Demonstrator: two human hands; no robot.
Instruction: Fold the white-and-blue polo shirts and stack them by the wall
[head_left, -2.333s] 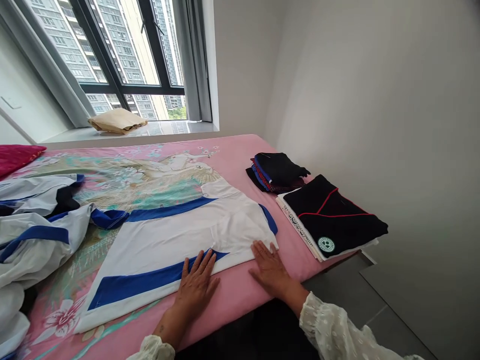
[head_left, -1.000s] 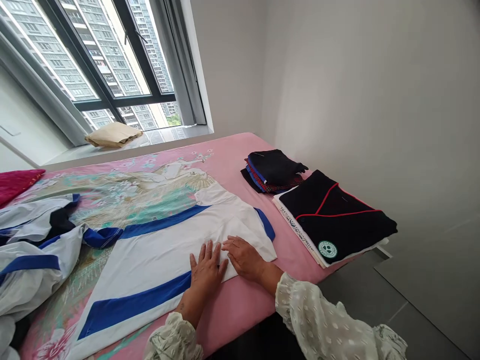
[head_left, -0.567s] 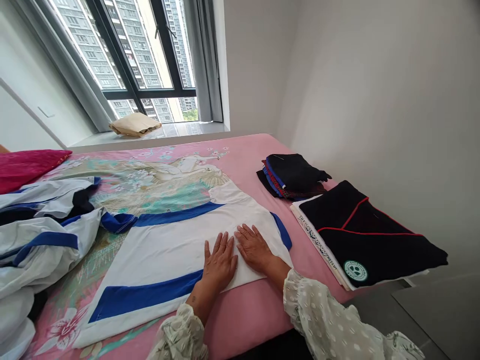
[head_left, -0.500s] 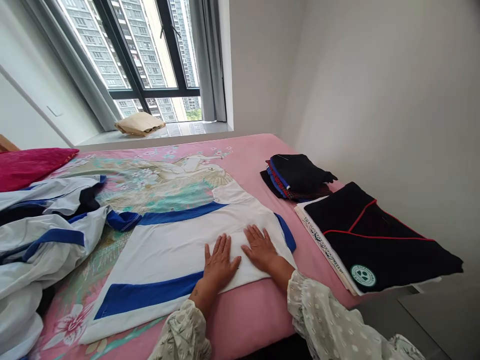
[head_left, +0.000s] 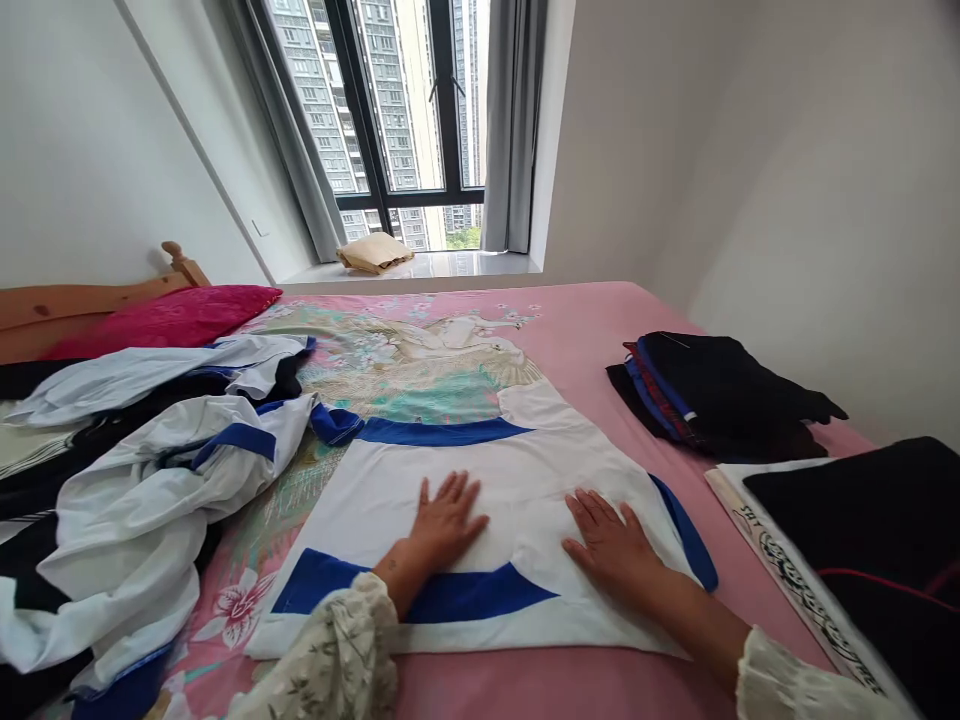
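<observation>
A white garment with blue stripes [head_left: 517, 470] lies spread flat on the pink bed [head_left: 585, 330]. My left hand [head_left: 444, 520] rests palm down on its middle, fingers stretched out. My right hand [head_left: 611, 545] lies flat on the garment's right part, fingers apart, near the blue-edged sleeve [head_left: 686, 530]. Neither hand holds anything. Both wrists wear white dotted sleeves.
A heap of white, blue and black clothes [head_left: 142, 480] fills the left of the bed. A folded dark stack [head_left: 712, 395] and a black folded garment with red trim [head_left: 862, 560] sit at the right. A red pillow [head_left: 172, 315] lies by the wooden headboard. The wall runs close on the right.
My hands, side by side before, have slid apart across the garment, the right one going rightward. The view has swung left, showing the headboard and more of the clothes heap.
</observation>
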